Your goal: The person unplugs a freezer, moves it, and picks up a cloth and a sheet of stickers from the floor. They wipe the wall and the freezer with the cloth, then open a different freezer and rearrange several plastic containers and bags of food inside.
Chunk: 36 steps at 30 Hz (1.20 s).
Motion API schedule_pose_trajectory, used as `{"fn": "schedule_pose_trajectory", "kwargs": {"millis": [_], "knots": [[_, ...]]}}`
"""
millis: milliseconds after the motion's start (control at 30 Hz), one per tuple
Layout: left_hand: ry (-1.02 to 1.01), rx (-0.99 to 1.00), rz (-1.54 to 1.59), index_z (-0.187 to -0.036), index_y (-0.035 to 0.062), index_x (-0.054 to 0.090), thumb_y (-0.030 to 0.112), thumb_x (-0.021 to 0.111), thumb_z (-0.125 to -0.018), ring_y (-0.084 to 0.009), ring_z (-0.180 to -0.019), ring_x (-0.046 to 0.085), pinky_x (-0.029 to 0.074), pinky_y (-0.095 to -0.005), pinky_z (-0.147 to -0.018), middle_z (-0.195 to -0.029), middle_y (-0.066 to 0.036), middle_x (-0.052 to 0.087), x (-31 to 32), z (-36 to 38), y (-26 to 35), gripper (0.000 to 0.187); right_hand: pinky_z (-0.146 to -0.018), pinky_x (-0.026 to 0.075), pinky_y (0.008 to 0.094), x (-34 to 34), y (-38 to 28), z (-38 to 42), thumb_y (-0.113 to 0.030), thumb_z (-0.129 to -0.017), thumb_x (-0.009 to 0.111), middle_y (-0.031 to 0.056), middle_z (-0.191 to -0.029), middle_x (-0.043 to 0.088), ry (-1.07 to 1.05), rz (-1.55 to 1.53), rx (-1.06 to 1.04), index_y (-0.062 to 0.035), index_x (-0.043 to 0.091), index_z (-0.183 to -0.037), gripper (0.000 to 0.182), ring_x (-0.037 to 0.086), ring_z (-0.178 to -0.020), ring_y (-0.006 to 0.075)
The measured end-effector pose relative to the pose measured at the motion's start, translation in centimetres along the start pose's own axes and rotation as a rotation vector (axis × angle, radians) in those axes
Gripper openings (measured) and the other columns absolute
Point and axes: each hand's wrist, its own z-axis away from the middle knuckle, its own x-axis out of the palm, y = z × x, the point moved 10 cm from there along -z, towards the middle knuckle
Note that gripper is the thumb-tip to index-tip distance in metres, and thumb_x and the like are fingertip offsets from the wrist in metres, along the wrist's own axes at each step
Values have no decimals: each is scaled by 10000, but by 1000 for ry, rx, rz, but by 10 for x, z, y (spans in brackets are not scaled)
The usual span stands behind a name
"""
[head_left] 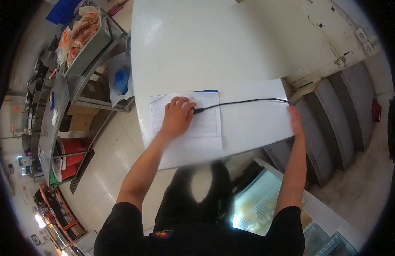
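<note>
Over at 10 o'clock, a grey tub [104,34] is holding bagged food. Just off centre, the left hand [178,117] is lying on some printed sheets [208,123], fingers pinching the thick end of a black cable [248,101]. That's stretching across the white table [184,51] toward 2 o'clock, basically reaching the right hand [296,121], which is touching the table edge at 3; not seeing whether it's gripping.

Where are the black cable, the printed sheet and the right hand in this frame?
Black cable [248,101]: head view, midway along its visible length.
Printed sheet [207,123]: head view, uncovered printed area towards its right side.
Right hand [296,122]: head view, back of the hand.
</note>
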Motion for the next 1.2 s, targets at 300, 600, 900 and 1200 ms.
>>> {"fn": "schedule_pose_trajectory", "kwargs": {"millis": [300,600,900,1200], "knots": [[67,16,-112,-1080,98,643,40,602,-920,-330,-1172,557,467,-477,-948,-1162,-107,601,-8,-114,-59,175,-925,446,265,2,13,-6,-409,-972,665,4,-1054,673,-28,-92,29,-21,674,-1196,448,591,-989,124],[332,39,122,-1144,39,652,-62,659,-833,-391,-1206,579,451,-442,-1056,-1222,-188,637,-48,-73,-82,327,-1175,324,407,-15,-35,1,-314,-891,743,132,-1610,255,136,409,-169,-104,654,-1208,391,370,-1419,317],[273,-1075,774,-1586,25,308,529,409,-1080,-320,-1493,344,308,-427,-1197,-1638,-151,333,-2,161,-218,721,-1233,264,437,43,-36,-42,-327,-864,774,162,-1567,373,-416,4,-54,-134,488,-1370,612,258,-1534,300],[237,-841,1289,-1570,15,338,574,306,-1096,-293,-1420,460,341,-427,-1203,-1547,-139,472,65,210,-212,734,-1227,278,407,94,-110,-109,-565,-892,720,195,-1589,403,-227,145,-261,-53,390,-1528,881,369,-1477,315]]}}
